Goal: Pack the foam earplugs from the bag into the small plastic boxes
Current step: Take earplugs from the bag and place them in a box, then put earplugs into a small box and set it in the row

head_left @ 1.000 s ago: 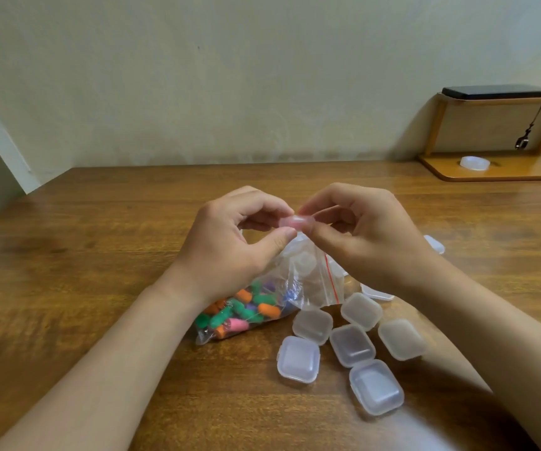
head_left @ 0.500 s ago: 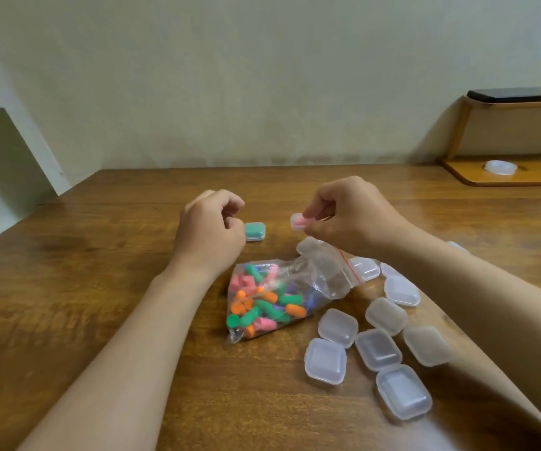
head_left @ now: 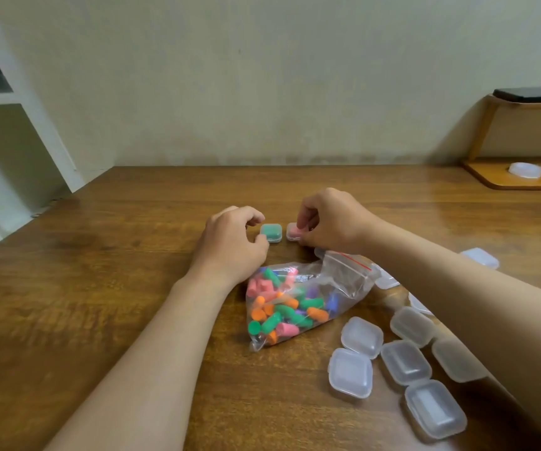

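Box of pink earplugs (head_left: 292, 234) in right hand (head_left: 331, 222)

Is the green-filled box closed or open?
Closed: the green-filled box lies flat, lid seated on its base, green showing through the plastic.

One zip bag (head_left: 344, 281) of coloured foam earplugs (head_left: 275, 322) on the table (head_left: 100, 288). Two filled small boxes: one green box (head_left: 271, 232), one pink box (head_left: 292, 232). At least nine empty clear boxes (head_left: 350, 372) near the table's right front edge, some partly hidden.
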`<state>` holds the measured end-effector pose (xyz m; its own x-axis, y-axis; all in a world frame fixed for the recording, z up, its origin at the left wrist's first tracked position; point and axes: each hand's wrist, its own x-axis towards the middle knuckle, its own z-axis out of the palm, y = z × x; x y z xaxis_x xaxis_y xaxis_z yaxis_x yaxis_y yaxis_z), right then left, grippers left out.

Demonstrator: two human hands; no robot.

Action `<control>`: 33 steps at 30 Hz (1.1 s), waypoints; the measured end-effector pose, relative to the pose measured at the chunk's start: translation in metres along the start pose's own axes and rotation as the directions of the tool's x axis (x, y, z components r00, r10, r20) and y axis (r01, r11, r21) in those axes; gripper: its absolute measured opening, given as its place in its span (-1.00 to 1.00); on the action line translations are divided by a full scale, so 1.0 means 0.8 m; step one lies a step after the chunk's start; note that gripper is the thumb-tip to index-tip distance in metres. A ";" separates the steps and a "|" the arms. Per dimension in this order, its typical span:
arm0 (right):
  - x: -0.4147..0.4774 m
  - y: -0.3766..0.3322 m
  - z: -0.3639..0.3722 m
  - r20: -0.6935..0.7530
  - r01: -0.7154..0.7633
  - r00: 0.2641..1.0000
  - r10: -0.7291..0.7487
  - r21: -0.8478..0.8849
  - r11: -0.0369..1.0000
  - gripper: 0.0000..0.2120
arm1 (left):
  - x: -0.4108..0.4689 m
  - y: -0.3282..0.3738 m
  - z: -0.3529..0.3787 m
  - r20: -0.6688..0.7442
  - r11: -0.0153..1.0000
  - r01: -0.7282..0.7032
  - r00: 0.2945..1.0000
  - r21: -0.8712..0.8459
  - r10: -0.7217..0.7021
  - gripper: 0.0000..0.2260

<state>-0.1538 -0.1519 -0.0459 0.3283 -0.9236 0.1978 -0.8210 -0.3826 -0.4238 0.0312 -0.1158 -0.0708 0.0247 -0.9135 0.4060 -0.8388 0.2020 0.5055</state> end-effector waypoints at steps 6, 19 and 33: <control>0.000 -0.001 0.002 0.019 -0.008 1.000 0.007 0.054 0.999 -0.85 | 0.001 -0.002 0.003 0.015 1.000 0.011 1.000 0.012 -0.011 -0.72; -0.001 -0.003 0.002 0.029 0.018 0.999 -0.020 0.062 0.998 -0.82 | 0.001 0.000 0.008 0.027 1.000 0.024 0.999 0.017 -0.025 -0.71; -0.019 0.001 -0.026 -0.116 -0.054 0.990 0.080 0.210 0.976 -0.88 | 0.000 0.003 0.003 -0.026 0.999 -0.038 0.999 -0.024 0.037 -0.74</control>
<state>-0.1691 -0.1372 -0.0305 0.2051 -0.9423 0.2647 -0.7214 -0.3283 -0.6098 0.0277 -0.1165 -0.0715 0.0076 -0.8961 0.4438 -0.8258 0.2447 0.5081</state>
